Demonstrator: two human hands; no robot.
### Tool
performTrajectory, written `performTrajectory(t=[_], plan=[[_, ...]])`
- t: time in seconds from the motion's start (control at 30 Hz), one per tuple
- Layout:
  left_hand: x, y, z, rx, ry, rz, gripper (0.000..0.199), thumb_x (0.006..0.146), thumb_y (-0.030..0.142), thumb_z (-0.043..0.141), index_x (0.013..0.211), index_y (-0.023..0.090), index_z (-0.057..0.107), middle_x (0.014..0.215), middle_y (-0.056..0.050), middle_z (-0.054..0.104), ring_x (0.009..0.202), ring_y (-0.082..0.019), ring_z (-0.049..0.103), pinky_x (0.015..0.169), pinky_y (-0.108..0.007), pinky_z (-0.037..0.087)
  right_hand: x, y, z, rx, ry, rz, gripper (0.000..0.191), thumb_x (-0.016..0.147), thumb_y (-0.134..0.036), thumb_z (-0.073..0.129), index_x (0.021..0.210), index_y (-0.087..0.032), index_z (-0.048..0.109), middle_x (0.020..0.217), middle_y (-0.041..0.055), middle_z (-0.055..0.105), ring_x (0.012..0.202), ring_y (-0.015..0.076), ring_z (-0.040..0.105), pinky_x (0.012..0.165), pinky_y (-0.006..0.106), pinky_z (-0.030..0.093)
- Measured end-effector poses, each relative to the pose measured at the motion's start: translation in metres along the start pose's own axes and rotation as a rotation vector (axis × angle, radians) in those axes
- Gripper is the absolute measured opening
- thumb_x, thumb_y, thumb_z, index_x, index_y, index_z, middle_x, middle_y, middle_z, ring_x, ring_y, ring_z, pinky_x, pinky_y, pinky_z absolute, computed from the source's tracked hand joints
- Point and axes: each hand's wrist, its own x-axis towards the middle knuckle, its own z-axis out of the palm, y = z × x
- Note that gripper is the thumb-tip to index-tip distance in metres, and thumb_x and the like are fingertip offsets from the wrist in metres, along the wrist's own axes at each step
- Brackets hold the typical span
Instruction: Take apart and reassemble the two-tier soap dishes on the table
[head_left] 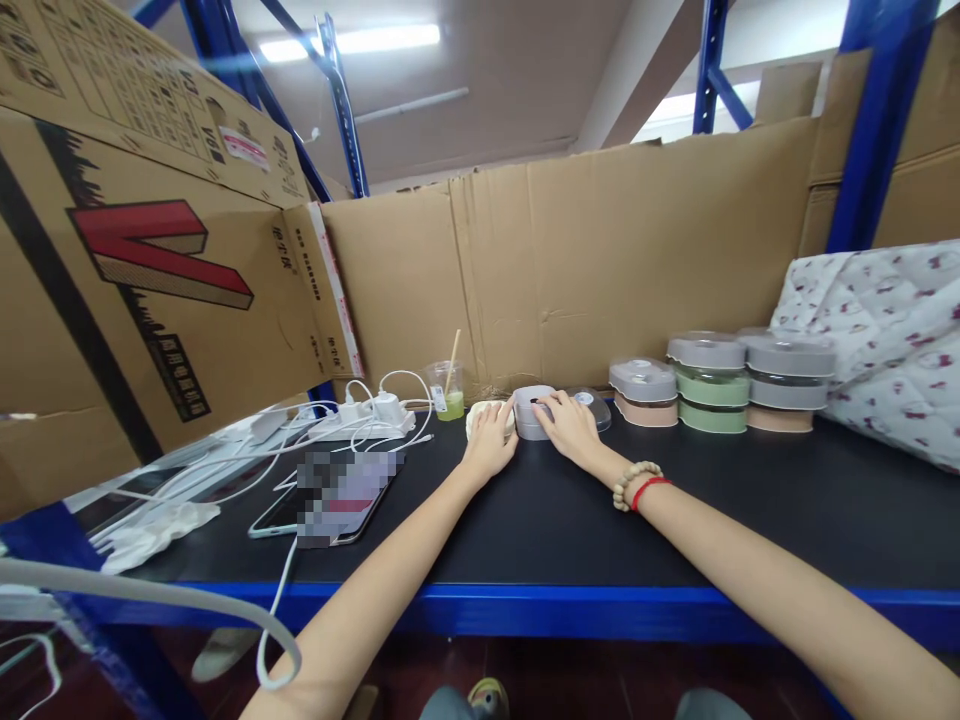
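Near the back of the black tabletop, my left hand (491,442) lies over a small cream-coloured object (474,416), fingers stretched out across it. What kind of thing it is stays hidden under the fingers. Right beside it stands a round light-grey plastic container (531,428). My right hand (571,430) grips this container at its right side, with fingertips over the top rim. A clear lid with a grey edge (600,410) lies just behind and right of my right hand.
Stacked grey, green and peach containers (712,385) stand at the right, before a patterned quilted cloth (885,340). To the left are a drink cup with a straw (450,400), a power strip (367,425) with tangled cables and a tablet-like device (274,515). Cardboard (600,260) walls the back.
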Motion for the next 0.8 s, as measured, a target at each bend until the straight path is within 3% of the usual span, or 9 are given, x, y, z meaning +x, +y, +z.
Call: performTrajectory(t=[0.1, 0.23, 0.33, 0.4, 0.5, 0.63, 0.8], plan=[[-0.001, -0.002, -0.001, 0.018, 0.028, 0.032, 0.055, 0.081, 0.013, 0.043, 0.135, 0.012, 0.036, 0.132, -0.013, 0.041, 0.127, -0.024, 0.032, 0.106, -0.041, 0.025, 0.002, 0.004, -0.006, 0.131, 0.086, 0.092, 0.03, 0.087, -0.029, 0.04, 0.108, -0.017, 0.059, 0.113, 0.0117, 0.053, 0.104, 0.0233, 0.052, 0.088, 0.035, 0.038], [-0.002, -0.003, -0.002, 0.015, 0.039, 0.094, 0.053, 0.078, 0.012, 0.043, 0.131, 0.01, 0.04, 0.128, -0.013, 0.045, 0.123, -0.024, 0.036, 0.105, -0.041, 0.027, 0.007, 0.023, -0.012, 0.277, 0.308, 0.317, 0.038, 0.077, -0.027, 0.049, 0.113, -0.015, 0.052, 0.11, 0.0138, 0.05, 0.101, 0.0258, 0.051, 0.082, 0.037, 0.041], [-0.002, -0.004, 0.0, 0.016, 0.043, 0.119, 0.052, 0.076, 0.012, 0.042, 0.128, 0.009, 0.042, 0.125, -0.013, 0.047, 0.12, -0.024, 0.039, 0.104, -0.041, 0.028, 0.009, 0.048, -0.019, 0.236, 0.455, 0.457, 0.046, 0.069, -0.023, 0.054, 0.113, -0.013, 0.049, 0.111, 0.0166, 0.047, 0.1, 0.029, 0.048, 0.081, 0.04, 0.04], [-0.002, -0.004, 0.001, 0.023, 0.036, 0.118, 0.051, 0.076, 0.012, 0.042, 0.127, 0.009, 0.042, 0.124, -0.014, 0.047, 0.119, -0.024, 0.04, 0.103, -0.042, 0.029, 0.009, 0.068, -0.024, 0.103, 0.52, 0.401, 0.048, 0.066, -0.02, 0.056, 0.113, -0.015, 0.048, 0.117, 0.017, 0.043, 0.103, 0.0305, 0.044, 0.083, 0.043, 0.037], [-0.002, -0.002, 0.001, 0.031, 0.021, 0.113, 0.051, 0.076, 0.012, 0.042, 0.127, 0.009, 0.042, 0.124, -0.014, 0.046, 0.119, -0.024, 0.039, 0.103, -0.042, 0.028, 0.007, 0.094, -0.029, -0.09, 0.523, 0.26, 0.05, 0.067, -0.022, 0.058, 0.116, -0.018, 0.047, 0.127, 0.0165, 0.036, 0.111, 0.0315, 0.036, 0.088, 0.046, 0.033], [-0.003, 0.002, -0.002, 0.035, -0.028, 0.083, 0.05, 0.077, 0.011, 0.043, 0.127, 0.01, 0.042, 0.125, -0.014, 0.045, 0.12, -0.024, 0.039, 0.104, -0.041, 0.028, 0.008, 0.112, -0.028, -0.159, 0.424, 0.322, 0.053, 0.065, -0.031, 0.065, 0.113, -0.015, 0.048, 0.125, 0.0196, 0.036, 0.117, 0.0343, 0.03, 0.089, 0.048, 0.032], [-0.004, 0.002, -0.004, 0.045, -0.051, 0.078, 0.049, 0.079, 0.011, 0.043, 0.128, 0.01, 0.041, 0.126, -0.014, 0.045, 0.12, -0.024, 0.039, 0.102, -0.04, 0.029, 0.011, 0.112, -0.023, -0.129, 0.378, 0.358, 0.056, 0.063, -0.032, 0.068, 0.11, -0.01, 0.046, 0.122, 0.0233, 0.036, 0.119, 0.0364, 0.029, 0.084, 0.044, 0.038]])
